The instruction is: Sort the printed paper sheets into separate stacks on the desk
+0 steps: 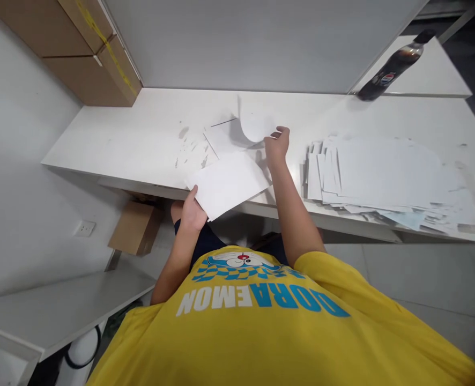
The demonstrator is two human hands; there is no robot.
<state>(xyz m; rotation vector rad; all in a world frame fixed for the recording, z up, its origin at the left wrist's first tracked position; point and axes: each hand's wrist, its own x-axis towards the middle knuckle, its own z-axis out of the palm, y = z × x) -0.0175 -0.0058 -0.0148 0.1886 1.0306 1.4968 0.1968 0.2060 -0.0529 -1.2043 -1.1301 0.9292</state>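
Observation:
My left hand [193, 210] grips the near left corner of a few white paper sheets [231, 182], thumb on top. These sheets jut over the table's front edge. Farther back, my right hand [276, 145] pinches the edge of another paper sheet [255, 120], which curls upward. Beneath that curled sheet lies more white paper [223, 138] on the table, partly hidden. To the right of my right arm rests a wide, uneven stack of white paper [386, 171], with a light blue sheet [404, 219] near its front.
The white table [141, 134] has grey smudges left of the paper. Cardboard boxes [101, 75] stand at the back left, and another box [135, 228] sits below. A cola bottle [396, 69] is at the back right. A grey panel [245, 43] borders the table's rear.

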